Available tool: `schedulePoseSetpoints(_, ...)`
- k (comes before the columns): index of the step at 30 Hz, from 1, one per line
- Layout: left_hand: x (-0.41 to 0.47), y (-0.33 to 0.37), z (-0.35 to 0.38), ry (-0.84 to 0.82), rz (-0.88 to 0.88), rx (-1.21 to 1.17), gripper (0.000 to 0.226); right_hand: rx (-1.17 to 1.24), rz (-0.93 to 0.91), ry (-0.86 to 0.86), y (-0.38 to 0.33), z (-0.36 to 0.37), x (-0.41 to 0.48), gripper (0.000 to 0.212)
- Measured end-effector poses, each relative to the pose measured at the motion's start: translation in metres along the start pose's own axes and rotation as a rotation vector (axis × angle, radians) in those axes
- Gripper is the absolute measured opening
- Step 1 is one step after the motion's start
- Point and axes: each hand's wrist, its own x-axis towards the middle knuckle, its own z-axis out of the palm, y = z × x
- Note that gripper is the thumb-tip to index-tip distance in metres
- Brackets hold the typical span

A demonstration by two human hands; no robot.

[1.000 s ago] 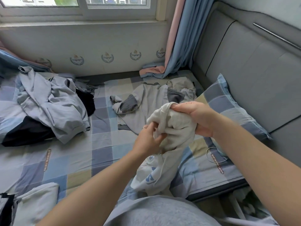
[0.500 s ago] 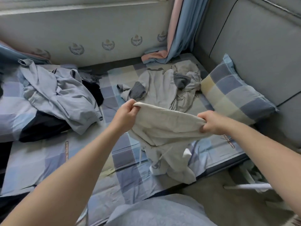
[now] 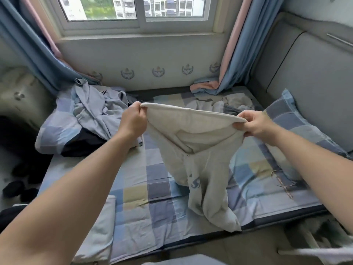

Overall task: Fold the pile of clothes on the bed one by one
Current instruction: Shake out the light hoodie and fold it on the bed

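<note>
My left grip (image 3: 133, 122) pinches one end of the top hem of a pale beige cotton garment (image 3: 200, 150), fingers curled round the cloth. My right grip (image 3: 254, 124) pinches the other end, so the hem stretches between them above the bed. The garment hangs down, blue lettering showing, its lower end crumpled on the blue-and-cream checked bed sheet (image 3: 158, 190). A crumpled pile of grey-blue clothes (image 3: 95, 113) lies beyond my left grip, and a checked pillow (image 3: 298, 127) lies at the right.
</note>
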Motion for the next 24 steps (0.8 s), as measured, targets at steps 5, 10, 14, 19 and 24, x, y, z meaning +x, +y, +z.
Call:
schedulePoseSetpoints(5, -0.039, 0.082, -0.027, 0.205, 0.148, 0.052, 0.026, -0.057, -0.181, -0.003, -0.05, -0.072, -0.044, 0.02)
schedulePoseSetpoints(10, -0.091, 0.172, -0.057, 0.349, 0.193, 0.068, 0.027, -0.158, -0.335, 0.019, -0.107, -0.134, -0.113, 0.029)
schedulePoseSetpoints(14, -0.131, 0.232, -0.087, 0.426, 0.194, -0.019, 0.032, -0.129, -0.434, -0.007, -0.143, -0.167, -0.169, 0.036)
schedulePoseSetpoints(19, -0.176, 0.297, -0.121, 0.479, 0.21, -0.212, 0.031, -0.047, -0.561, -0.023, -0.175, -0.197, -0.219, 0.024)
schedulePoseSetpoints(24, -0.189, 0.332, -0.143, 0.508, 0.246, -0.207, 0.03, -0.005, -0.637, 0.018, -0.201, -0.212, -0.228, 0.041)
